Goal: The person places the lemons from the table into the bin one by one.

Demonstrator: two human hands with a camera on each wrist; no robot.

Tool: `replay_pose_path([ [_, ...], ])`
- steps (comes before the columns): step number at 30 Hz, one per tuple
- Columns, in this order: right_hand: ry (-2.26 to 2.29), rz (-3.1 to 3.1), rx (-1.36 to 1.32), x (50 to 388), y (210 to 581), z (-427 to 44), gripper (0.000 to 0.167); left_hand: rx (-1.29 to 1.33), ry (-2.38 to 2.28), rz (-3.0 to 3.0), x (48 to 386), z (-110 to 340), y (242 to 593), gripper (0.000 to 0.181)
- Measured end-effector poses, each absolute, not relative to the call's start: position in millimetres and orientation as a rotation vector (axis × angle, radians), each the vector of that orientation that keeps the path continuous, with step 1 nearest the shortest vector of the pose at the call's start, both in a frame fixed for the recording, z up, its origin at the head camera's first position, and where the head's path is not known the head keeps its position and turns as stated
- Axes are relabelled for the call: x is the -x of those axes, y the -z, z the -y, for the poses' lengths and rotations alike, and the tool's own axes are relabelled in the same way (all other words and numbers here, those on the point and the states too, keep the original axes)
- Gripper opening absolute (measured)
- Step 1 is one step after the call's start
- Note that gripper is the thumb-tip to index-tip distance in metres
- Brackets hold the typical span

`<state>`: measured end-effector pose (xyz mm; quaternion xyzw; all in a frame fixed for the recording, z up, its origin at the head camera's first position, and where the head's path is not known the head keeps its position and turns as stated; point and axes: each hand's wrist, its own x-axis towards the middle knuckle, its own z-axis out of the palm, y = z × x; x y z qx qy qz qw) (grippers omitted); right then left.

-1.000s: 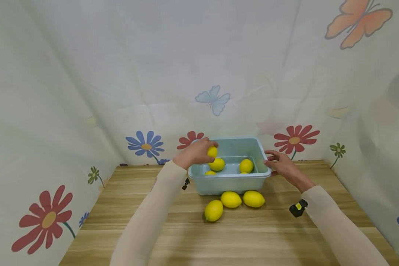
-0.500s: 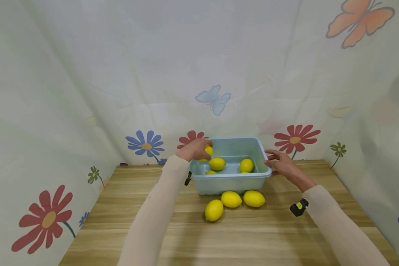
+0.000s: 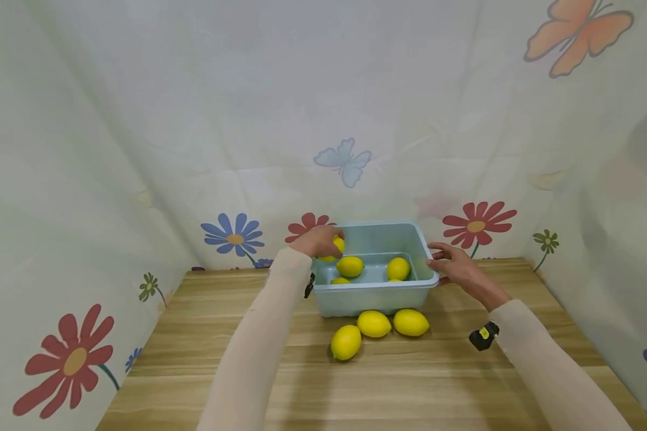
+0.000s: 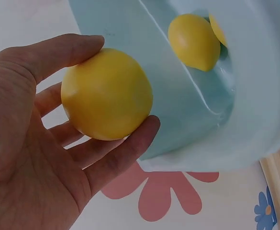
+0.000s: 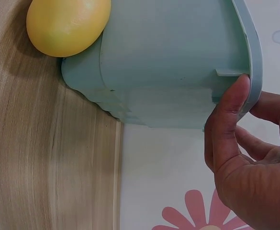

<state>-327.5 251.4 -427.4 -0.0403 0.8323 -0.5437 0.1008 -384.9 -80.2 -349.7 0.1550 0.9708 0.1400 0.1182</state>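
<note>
A light blue bin [image 3: 377,296] stands near the back of the wooden table, with several lemons inside, among them one lemon [image 3: 350,266] left of middle and another [image 3: 398,269] at the right. My left hand [image 3: 315,241] is over the bin's left end; in the left wrist view its thumb and fingers [image 4: 130,148] hold a lemon [image 4: 107,94] above the bin floor. My right hand [image 3: 460,269] grips the bin's right rim, its fingers at the edge [image 5: 255,52] in the right wrist view.
Three lemons lie on the table in front of the bin: one at the left [image 3: 346,342], one in the middle [image 3: 374,324] and one at the right [image 3: 411,322]. A patterned curtain [image 3: 237,149] hangs behind the table and at both sides.
My left hand has moved a little to the left with the lemon, toward the bin's left end. My right hand has stayed on the right rim.
</note>
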Motion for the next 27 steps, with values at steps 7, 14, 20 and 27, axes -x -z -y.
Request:
replay_pose_path([
  [7, 1.627, -2.458, 0.136, 324.4, 425.8, -249.4, 0.065, -0.518, -0.384, -2.845, 394.2, 77.4, 353.0, 0.054],
  [14, 1.633, -2.467, 0.147, 324.8, 426.1, -250.6, 0.065, -0.584, -0.386, -2.869, 392.6, 77.8, 349.0, 0.05],
  [20, 1.616, -2.462, 0.137, 327.4, 428.1, -252.4, 0.066, -0.673, -0.312, -2.922, 383.3, 78.8, 344.7, 0.048],
  [27, 1.604, -2.473, 0.123, 326.3, 427.1, -250.5, 0.065, -0.734, -0.298, -2.982, 368.3, 83.7, 344.3, 0.045],
])
